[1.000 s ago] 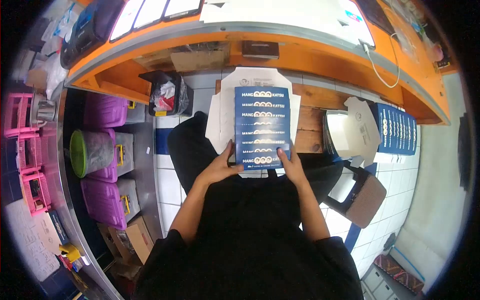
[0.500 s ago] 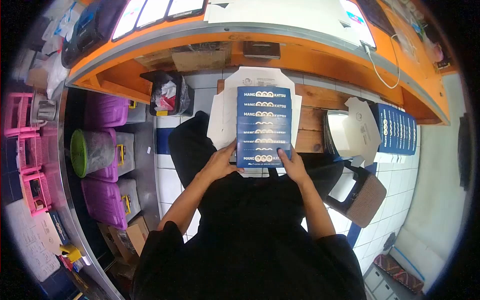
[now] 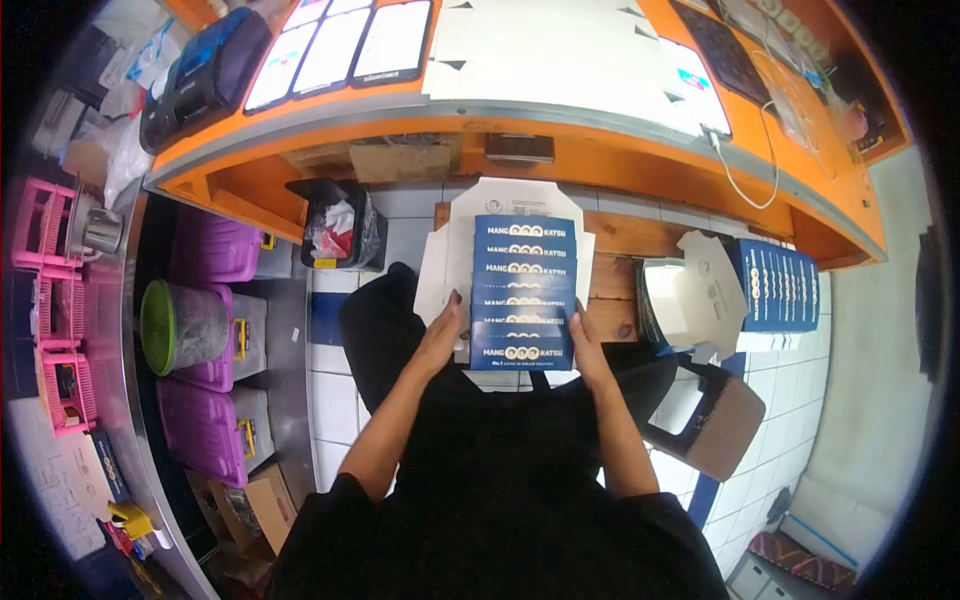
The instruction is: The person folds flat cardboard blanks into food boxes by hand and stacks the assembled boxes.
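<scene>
A fanned stack of flat cardboard food boxes (image 3: 523,310), blue with white "MANG KATSU" print, lies before my lap with its white flaps spread out behind and to the sides. Along its left edge is my left hand (image 3: 440,338), closed at the white flaps, thumb up and the other fingers partly hidden. My right hand (image 3: 591,352) grips the right edge, its thumb beside the blue panels and its fingers out of sight beneath. More boxes (image 3: 780,285) stand on edge to the right, with a white curved flap (image 3: 712,290) toward me.
An orange counter (image 3: 620,125) with several phones (image 3: 390,42) and white sheets (image 3: 545,50) crosses ahead. Below it stands a black bin (image 3: 345,225). Purple-lidded tubs (image 3: 205,435) line the left shelf. A brown-padded stool (image 3: 722,425) is at right.
My right hand has slid its thumb off the front panel to the stack's right edge. My left hand has moved up along the left side. The view has tilted up slightly.
</scene>
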Demonstrator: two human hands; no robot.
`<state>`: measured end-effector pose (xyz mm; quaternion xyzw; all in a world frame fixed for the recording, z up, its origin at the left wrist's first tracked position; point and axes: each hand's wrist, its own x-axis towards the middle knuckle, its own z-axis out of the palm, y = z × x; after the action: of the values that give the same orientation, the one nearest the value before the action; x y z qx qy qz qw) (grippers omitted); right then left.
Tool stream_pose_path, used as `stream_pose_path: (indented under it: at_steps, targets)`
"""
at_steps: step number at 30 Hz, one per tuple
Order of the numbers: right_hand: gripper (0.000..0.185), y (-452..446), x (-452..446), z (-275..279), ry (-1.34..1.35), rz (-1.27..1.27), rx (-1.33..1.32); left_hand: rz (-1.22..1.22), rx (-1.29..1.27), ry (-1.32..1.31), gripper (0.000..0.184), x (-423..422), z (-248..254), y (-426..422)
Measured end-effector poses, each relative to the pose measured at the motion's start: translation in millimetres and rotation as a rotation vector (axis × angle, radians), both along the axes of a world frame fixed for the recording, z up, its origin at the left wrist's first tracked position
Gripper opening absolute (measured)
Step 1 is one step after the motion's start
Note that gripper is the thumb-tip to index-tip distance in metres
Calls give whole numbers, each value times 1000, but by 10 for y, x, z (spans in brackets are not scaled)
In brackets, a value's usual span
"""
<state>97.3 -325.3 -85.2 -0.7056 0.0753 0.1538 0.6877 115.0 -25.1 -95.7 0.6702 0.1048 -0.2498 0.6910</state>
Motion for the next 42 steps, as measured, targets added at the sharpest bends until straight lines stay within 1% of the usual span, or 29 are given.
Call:
stream_pose_path:
  at_steps: [1,2,3,4,5,8,10,11,12,13,14,16,17,19,20,21,22,24,26,30,32,33,34,35,36,37,38,40,42]
  targets:
    - [67,43,54,-19,28,-38,35,59,85,-35,82,60,-28,-156]
    - [67,73,95,-37,57,-78,69,59,88,-41,82,95,-43,-283]
    - [69,134,121,32,126,-66,-29,52,233,-48,83,123,-47,-399]
    - [69,119,111,-69,125,-68,-28,44,377,-54,85,154,64,-491]
    - [69,106,111,-200,135,-70,-76,61,474,-27,75,157,199,-537]
    - [71,60,204,-142,81,-72,-154,34,525,-87,70,199,260,-516]
    - [72,-6,342,0,201,20,-130,53,498,-117,70,378,313,-454]
    - [80,-32,467,50,115,19,-143,64,470,-128,70,477,329,-422]
    - [80,-21,614,37,108,18,-140,75,444,-133,70,559,350,-402]
    - [84,-4,769,-6,27,-101,-168,121,451,-108,70,709,481,-423]
    - [90,11,912,-53,-48,-222,-196,119,453,-105,70,927,448,-437]
    - [97,53,1111,-151,-51,-197,-228,267,376,-310,71,1155,156,-453]
    - [90,196,1098,356,-51,-159,-253,266,377,-310,71,1193,-1,-458]
    - [85,206,1153,287,-77,-165,-300,169,199,-257,71,1449,-113,-512]
    - [80,213,1168,209,-90,-169,-346,170,196,-277,71,1508,-109,-544]
    - [68,197,1203,-151,-315,-230,-386,186,251,-298,70,1476,-76,-578]
    - [68,204,1220,-111,-326,-236,-382,200,311,-312,69,1434,12,-604]
    - [61,210,1181,-37,-160,-219,-367,196,316,-302,68,1425,114,-612]
    - [58,244,1160,38,-191,-258,-416,171,306,-157,68,1424,142,-608]
    - [59,221,1162,124,-95,-212,-461,166,225,-208,68,1460,-53,-567]
    - [59,207,1230,183,-70,-193,-471,168,102,-151,68,1507,-56,-542]
    - [64,189,1273,202,-68,-207,-328,172,100,-160,68,1523,37,-548]
    - [68,176,1288,211,-58,-218,-184,218,-19,-107,68,1486,183,-554]
    - [68,174,1306,214,-57,-213,-184,263,-136,-49,68,1448,293,-556]
    - [76,177,1346,219,-30,-206,-28,265,-134,-47,68,1463,230,-545]
    - [84,175,1350,215,4,-202,127,265,-240,0,68,1472,157,-546]
    - [84,166,1324,204,19,-204,125,266,-348,53,67,1443,73,-553]
    - [83,145,1368,153,1,-117,231,248,-341,79,66,1469,11,-526]
    - [81,129,1361,89,11,-115,270,235,-335,102,66,1468,-91,-495]
